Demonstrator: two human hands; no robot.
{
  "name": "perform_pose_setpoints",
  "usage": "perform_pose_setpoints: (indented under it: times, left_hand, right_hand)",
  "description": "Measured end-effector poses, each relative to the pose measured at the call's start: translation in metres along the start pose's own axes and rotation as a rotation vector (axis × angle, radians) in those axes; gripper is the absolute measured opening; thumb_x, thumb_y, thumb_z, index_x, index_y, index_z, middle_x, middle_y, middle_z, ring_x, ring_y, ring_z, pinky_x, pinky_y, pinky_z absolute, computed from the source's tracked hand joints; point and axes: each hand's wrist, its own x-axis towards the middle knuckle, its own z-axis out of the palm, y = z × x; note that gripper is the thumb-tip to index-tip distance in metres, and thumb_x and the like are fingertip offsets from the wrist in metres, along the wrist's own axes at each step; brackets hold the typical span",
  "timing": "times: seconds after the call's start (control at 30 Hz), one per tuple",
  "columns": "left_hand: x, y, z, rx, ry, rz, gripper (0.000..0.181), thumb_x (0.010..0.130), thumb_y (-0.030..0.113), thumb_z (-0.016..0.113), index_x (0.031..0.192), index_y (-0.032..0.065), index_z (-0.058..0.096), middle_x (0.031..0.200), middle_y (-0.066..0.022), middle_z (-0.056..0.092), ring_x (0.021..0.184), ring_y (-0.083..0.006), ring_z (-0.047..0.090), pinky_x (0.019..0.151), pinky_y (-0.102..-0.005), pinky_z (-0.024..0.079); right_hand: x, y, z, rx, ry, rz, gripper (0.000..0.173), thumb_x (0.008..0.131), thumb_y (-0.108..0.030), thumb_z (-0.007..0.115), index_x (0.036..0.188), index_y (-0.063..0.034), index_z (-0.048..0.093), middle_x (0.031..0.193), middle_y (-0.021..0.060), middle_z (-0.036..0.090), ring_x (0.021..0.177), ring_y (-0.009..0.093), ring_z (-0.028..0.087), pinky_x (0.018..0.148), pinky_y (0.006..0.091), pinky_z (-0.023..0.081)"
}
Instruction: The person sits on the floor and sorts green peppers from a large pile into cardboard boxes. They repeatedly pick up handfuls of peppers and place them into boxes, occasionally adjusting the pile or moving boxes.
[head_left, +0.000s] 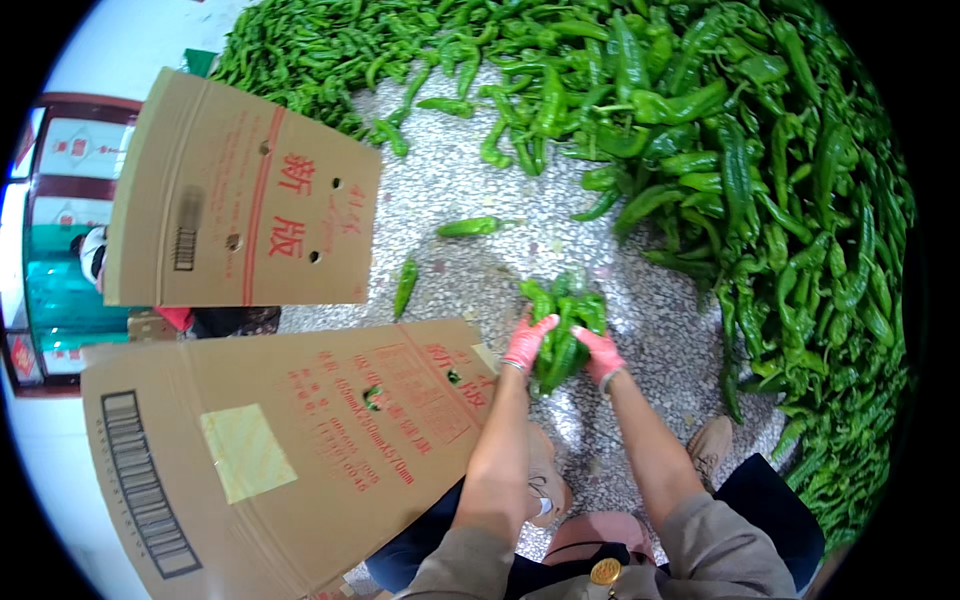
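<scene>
Between my two hands is a bunch of long green peppers (562, 337), held low over the speckled terrazzo floor (480, 184). My left hand (529, 341), in a pink glove, presses the bunch from the left side. From the right, my right hand (600, 352) closes on it in a matching glove. Fingers on the far side of the peppers are hidden. A single green pepper (469, 226) lies on the floor beyond my hands, and another pepper (406, 288) lies to the left.
A large heap of green peppers (739, 165) curves along the back and right. To my left stand a near cardboard box (315, 510) and a farther cardboard box (210, 172), both bearing print. A person (94, 255) is partly hidden behind the boxes.
</scene>
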Motion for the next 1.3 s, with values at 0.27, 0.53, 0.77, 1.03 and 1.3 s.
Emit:
perform_pose_setpoints:
  times: [0.27,0.53,0.77,1.03,1.3]
  left_hand:
    - [-0.136,0.06,0.085,-0.17,-0.151,0.366,0.069,0.084,0.026,0.074,0.14,0.0008,0.041,0.125,-0.0098,0.057,0.114,-0.0184,0.053,0.101,-0.0323,0.042]
    - [-0.542,0.402,0.066,0.369,0.094,1.441,0.078,0.074,0.027,0.083,0.136,-0.0007,0.045,0.122,-0.0157,0.057,0.111,-0.0237,0.055,0.097,-0.0347,0.045]
    - [-0.711,0.389,-0.122,0.459,0.495,1.224,0.059,0.093,0.01,0.06,0.146,0.0029,0.034,0.14,-0.0149,0.047,0.122,-0.0239,0.052,0.1,-0.0328,0.045]
    - [-0.687,0.243,-0.216,0.596,0.822,0.894,0.046,0.094,0.021,0.06,0.135,0.0045,0.047,0.136,-0.0147,0.051,0.122,-0.0245,0.05,0.103,-0.0383,0.04]
    - [-0.656,0.031,-0.118,0.455,0.881,-0.18,0.038,0.095,0.024,0.055,0.131,0.009,0.052,0.132,-0.0146,0.052,0.122,-0.0309,0.046,0.105,-0.0474,0.035]
  right_hand:
    - [-0.171,-0.102,0.065,-0.189,-0.027,-0.291,0.052,0.081,-0.004,0.07,0.13,-0.0044,0.053,0.118,0.0049,0.064,0.105,0.019,0.061,0.094,0.0354,0.049]
    - [-0.396,-0.213,0.389,-0.343,-0.759,-1.075,0.075,0.074,-0.036,0.078,0.136,-0.0093,0.047,0.128,0.0085,0.056,0.119,0.024,0.052,0.102,0.0365,0.041]
    - [-0.468,-0.096,0.548,-1.257,-0.687,-1.124,0.105,0.054,-0.063,0.081,0.133,-0.0042,0.045,0.128,0.0168,0.056,0.114,0.033,0.056,0.095,0.0401,0.044]
    - [-0.395,-0.056,0.553,-2.466,-0.275,-1.117,0.031,0.065,-0.03,0.074,0.087,-0.0073,0.072,0.086,0.0137,0.069,0.077,0.029,0.067,0.057,0.0445,0.053]
    - [-0.381,-0.096,0.514,-2.884,-0.559,-1.123,0.022,0.069,-0.021,0.068,0.082,-0.0036,0.072,0.076,0.0173,0.066,0.072,0.033,0.066,0.048,0.0531,0.056]
